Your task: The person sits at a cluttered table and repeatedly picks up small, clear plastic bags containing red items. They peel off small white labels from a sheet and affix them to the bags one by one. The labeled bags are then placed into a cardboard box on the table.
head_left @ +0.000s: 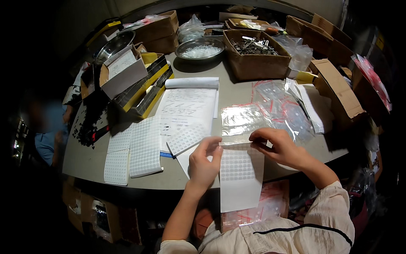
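A white sheet of round stickers hangs over the table's front edge, its lower part bare. My left hand grips its upper left edge, with thumb and forefinger at the corner. My right hand is closed in a pinch by the upper right edge; what lies between its fingertips is too small to make out. Just beyond both hands lies a clear plastic bag, its near edge meeting the sheet's top. More clear bags with red seal lines spread to its right. Another pile of red-lined bags rests at my lap, partly behind the sheet.
More sticker sheets and a notepad with handwriting lie left. Behind stand a metal bowl of clear pieces and a carton of dark metal parts. Black-and-yellow boxes and small black pieces are far left. A person is at the left.
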`<state>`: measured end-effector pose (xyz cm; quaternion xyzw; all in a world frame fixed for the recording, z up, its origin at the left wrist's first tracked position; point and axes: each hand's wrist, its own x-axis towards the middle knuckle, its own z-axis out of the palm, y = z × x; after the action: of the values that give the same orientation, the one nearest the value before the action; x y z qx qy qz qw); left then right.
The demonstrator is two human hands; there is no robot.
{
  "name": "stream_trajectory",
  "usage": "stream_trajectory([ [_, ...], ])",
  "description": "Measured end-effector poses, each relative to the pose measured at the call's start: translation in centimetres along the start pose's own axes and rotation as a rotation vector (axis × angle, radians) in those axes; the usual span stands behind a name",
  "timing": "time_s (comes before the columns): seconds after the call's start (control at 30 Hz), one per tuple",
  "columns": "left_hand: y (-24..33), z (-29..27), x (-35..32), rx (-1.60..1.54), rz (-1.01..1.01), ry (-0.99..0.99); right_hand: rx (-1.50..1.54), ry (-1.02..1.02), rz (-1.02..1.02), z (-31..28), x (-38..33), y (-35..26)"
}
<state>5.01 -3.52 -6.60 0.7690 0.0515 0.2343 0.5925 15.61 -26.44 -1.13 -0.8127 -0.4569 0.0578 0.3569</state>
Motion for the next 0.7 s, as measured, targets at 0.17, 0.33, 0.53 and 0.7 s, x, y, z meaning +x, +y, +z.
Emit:
stream_trajectory([
  [0.17, 0.2, -0.1, 0.6, 0.189, 0.418, -0.047, -0.067, 0.053, -0.218, 1.3, 0.0, 0.3],
  [0.33, -0.1, 0.3, 0.5, 0.288, 0.523, -0.152, 0.054, 0.005, -0.221, 2.3, 0.1, 0.3],
  [0.53, -0.2, 0.4, 0.6, 0.277, 0.501, -0.144, 0.211, -0.022, -0.078, 2.0, 0.7, 0.2],
  [0.7, -0.1, 0.4, 0.5, 0.220, 0.426, -0.114, 0.258, 0.028, -0.072, 2.4, 0.8, 1.0],
])
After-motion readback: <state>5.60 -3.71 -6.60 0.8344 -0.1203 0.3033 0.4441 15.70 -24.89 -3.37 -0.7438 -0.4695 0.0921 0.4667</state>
